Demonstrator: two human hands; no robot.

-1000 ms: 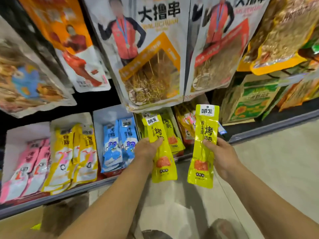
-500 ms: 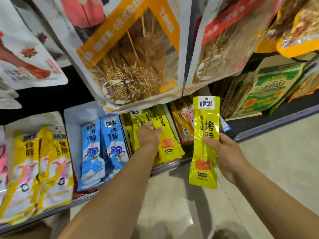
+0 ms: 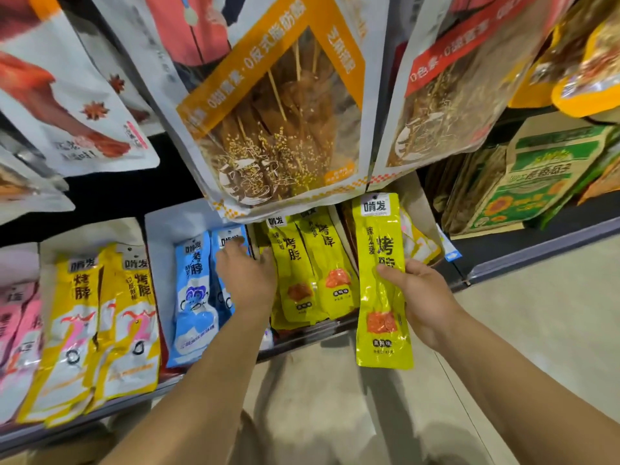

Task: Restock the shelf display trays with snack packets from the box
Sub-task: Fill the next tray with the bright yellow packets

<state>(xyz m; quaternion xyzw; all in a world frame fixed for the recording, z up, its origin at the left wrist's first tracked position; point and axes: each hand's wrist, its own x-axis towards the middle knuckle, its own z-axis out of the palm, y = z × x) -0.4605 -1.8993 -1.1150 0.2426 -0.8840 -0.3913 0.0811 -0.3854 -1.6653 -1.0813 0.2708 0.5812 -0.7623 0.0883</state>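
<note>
One lime packet (image 3: 382, 280) is in my right hand (image 3: 422, 297), pinched at its middle between thumb and fingers. It stands upright in the air just in front of the shelf (image 3: 536, 250), a little to the right of the lime stack (image 3: 308, 263) where it belongs. My left hand (image 3: 246, 280) holds nothing that I can see. Its fingers are stretched forward and lie on the top of the blue packets (image 3: 194, 290), with the thumb at the edge of the lime stack. I judge that the step now is to lay this packet on the lime stack, which shows two rows side by side. To do it well, I think the left hand should either move away from the border between blue and lime or press the stack flat, so that the new packet does not slide over onto the blue packets. The big hanging bag (image 3: 278, 129) covers the far end of the stack, so the packet should go in low, top end first under the bag, label up and the white logo at the far end like the others. I suppose the foil is thin and slippery, so a gentle press after laying it may help. The box is not in view.
</note>
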